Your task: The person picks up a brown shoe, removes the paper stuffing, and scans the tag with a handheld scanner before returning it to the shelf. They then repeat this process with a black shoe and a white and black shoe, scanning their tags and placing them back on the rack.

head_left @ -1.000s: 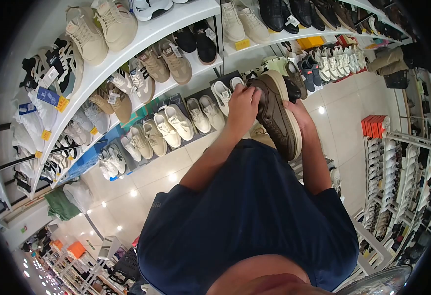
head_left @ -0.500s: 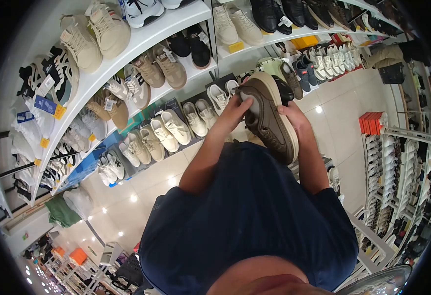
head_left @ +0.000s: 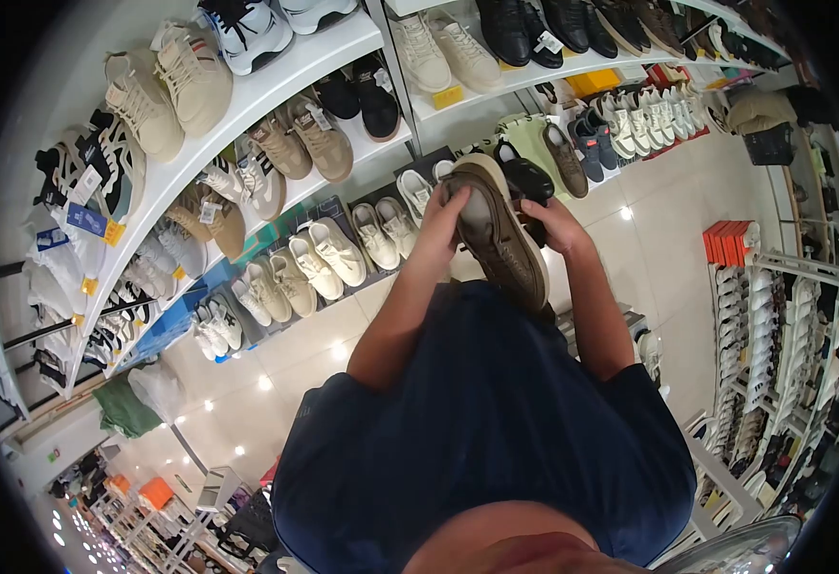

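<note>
My left hand (head_left: 441, 226) grips a brown lace-up shoe (head_left: 502, 251) at its heel end, with the thumb at the collar opening. The shoe is tilted, its pale sole edge facing right and its toe toward my shirt. Beside that sole, my right hand (head_left: 563, 228) is closed, with the thumb toward the shoe. Something dark (head_left: 534, 230) shows at its fingers, partly hidden behind the shoe; I cannot make out what it is. Just beyond stand a black shoe (head_left: 526, 178) and another brown shoe (head_left: 565, 161) on the low display.
Curved white shelves (head_left: 276, 72) full of shoes run along the left and front. Pale sneakers (head_left: 316, 260) line the low platform. At right are orange boxes (head_left: 728, 243) and a shoe rack (head_left: 759, 330). Tiled floor (head_left: 654, 239) lies between.
The brown shoe has shifted left and turned, showing less of its side. My right hand has moved slightly away from its sole, and a dark thing now shows at the fingers.
</note>
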Tool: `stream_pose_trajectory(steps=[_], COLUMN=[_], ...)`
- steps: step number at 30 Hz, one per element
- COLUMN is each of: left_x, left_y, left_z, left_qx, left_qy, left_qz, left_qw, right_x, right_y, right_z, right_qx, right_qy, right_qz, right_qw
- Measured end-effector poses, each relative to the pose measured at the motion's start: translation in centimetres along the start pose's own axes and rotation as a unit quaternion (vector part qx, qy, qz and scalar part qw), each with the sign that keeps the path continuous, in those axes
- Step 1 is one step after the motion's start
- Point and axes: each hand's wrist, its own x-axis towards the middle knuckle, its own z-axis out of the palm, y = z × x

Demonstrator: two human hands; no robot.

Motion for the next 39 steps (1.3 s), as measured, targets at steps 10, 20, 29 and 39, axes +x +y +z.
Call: stream_pose_trajectory(steps=[10,20,29,39], left_x=[5.9,16.1,32.7,44.4], left_y=[-2.1,-10.2,-21.8,-30.9], left_z=[1.5,5.6,3.8,0.2], left_qx=[0.012,0.041,0.325,0.521], left_qy=[0.199,0.24,0.25,0.269], left_qz=[-0.05,0.018,0.025,-0.055], left_qw=[0.979,0.97,0.912,0.808], right_x=[-1.8,-2.2,-0.5,0.3], right_y=[-6.3,-6.6,-4.2,-1.3], right_z=[-12.4,-19.5,-24.9,-28.3], right_qx=[-0.218,-0.284,-0.31,-0.325], right_qy=[0.133,0.148,0.133,0.13], right_qz=[-0.024,0.052,0.095,0.151], right_qw=[0.967,0.946,0.936,0.924])
